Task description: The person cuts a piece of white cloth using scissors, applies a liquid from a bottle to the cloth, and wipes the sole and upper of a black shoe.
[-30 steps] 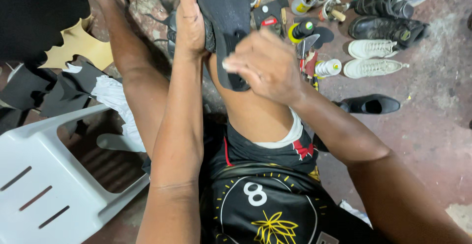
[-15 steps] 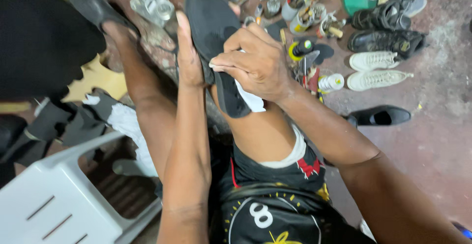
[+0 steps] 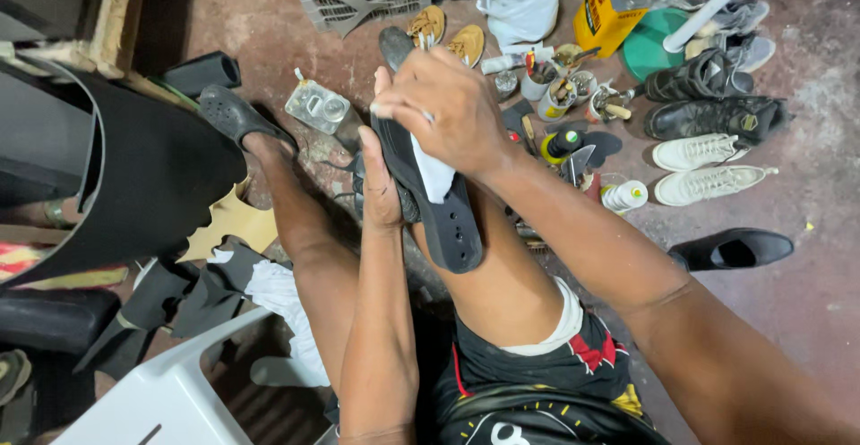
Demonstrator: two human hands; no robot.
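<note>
A long black shoe sole (image 3: pixel 441 215) rests on my right knee, its heel end towards me. My left hand (image 3: pixel 380 181) grips the sole along its left edge and steadies it. My right hand (image 3: pixel 445 108) lies on top of the sole near its far end, fingers closed on a white cloth (image 3: pixel 434 172) pressed against the sole's surface. Part of the sole's tip is hidden under my right hand.
Pairs of white shoes (image 3: pixel 708 167) and black shoes (image 3: pixel 712 95) lie on the floor at right, with a single black shoe (image 3: pixel 733 250). Small pots and tubes (image 3: pixel 564 95) sit beyond my knee. A white plastic chair (image 3: pixel 152 400) stands lower left, a black rubber sheet (image 3: pixel 134 176) at left.
The view has tilted so more floor shows beyond. The sole stays on my knee with my left hand along it; my right hand has shifted on top of it with the white cloth.
</note>
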